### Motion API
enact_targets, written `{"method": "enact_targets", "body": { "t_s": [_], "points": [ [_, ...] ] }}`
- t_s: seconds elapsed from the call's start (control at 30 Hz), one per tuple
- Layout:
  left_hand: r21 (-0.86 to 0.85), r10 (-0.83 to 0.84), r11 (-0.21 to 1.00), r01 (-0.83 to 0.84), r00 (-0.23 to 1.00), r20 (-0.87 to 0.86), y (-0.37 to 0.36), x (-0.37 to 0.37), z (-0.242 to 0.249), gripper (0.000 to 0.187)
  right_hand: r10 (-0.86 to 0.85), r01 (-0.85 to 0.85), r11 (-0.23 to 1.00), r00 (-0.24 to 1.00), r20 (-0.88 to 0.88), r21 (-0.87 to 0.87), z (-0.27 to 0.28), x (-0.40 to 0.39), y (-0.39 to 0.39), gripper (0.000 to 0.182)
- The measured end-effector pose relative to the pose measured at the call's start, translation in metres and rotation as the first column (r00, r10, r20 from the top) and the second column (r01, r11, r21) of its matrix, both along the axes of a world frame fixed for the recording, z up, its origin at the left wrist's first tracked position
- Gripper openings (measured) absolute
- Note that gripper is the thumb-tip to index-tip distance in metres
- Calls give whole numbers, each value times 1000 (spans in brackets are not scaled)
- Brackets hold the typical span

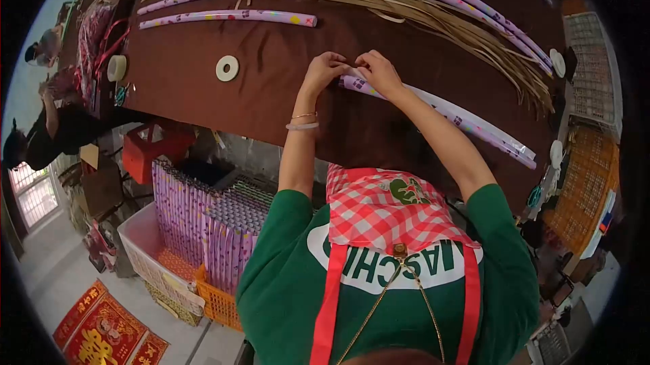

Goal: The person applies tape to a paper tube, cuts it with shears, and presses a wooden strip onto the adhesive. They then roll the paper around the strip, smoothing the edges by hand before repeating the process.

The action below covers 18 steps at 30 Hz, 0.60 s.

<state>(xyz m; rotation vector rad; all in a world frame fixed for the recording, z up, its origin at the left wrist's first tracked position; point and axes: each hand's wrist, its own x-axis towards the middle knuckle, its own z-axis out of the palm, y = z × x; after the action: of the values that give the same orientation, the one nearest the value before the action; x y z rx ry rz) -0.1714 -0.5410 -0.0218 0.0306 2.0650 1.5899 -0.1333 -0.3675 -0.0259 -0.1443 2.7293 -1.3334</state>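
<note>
A long purple patterned tube (460, 121), with a pale strip of wrap along its upper side, lies slantwise near the front edge of the brown cloth-covered table (183, 104). At its left end, my left hand (327, 70) has its fingers pinched together beside the wrap. My right hand (379, 72) is closed on the wrap's edge just right of it, fingertips almost touching the left ones. What exactly the left fingertips hold is too small to make out. A roll of white tape (227, 68) lies to the left of both hands.
Beyond the hands lie more purple tubes (230, 18) and dry flat strips (440, 19). More tape rolls (116, 68) sit near both table ends. Below the table, a white crate (145, 236) and orange basket (220, 304) stand by many upright purple tubes. Other people (51, 121) are at far left.
</note>
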Motion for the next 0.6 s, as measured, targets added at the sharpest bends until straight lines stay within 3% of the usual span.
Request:
{"method": "enact_targets", "body": {
  "t_s": [0.1, 0.27, 0.4, 0.47, 0.6],
  "points": [
    [53, -20, 998, 19, 1000, 20, -2, 4, -4, 30, -21, 21, 1000, 1000, -12, -23, -2, 0, -4, 15],
    [-24, -73, 997, 70, 981, -179, -9, 5, -16, 31, -63, 64, 998, 983, 175, 4, 6, -3, -6, 14],
    [-17, -46, 999, 44, 995, -89, -6, 5, -9, 31, -68, 75, 997, 981, 180, -33, -3, -3, -6, 11],
    [-47, -61, 997, 61, 998, 1, -6, 4, -2, 31, -3, 3, 1000, 999, -45, -4, -10, -2, -7, 7],
    [-10, -38, 999, 38, 999, 27, -5, 4, -1, 34, -11, 19, 997, 994, -109, 74, 1, 2, -16, 5]
  ]
}}
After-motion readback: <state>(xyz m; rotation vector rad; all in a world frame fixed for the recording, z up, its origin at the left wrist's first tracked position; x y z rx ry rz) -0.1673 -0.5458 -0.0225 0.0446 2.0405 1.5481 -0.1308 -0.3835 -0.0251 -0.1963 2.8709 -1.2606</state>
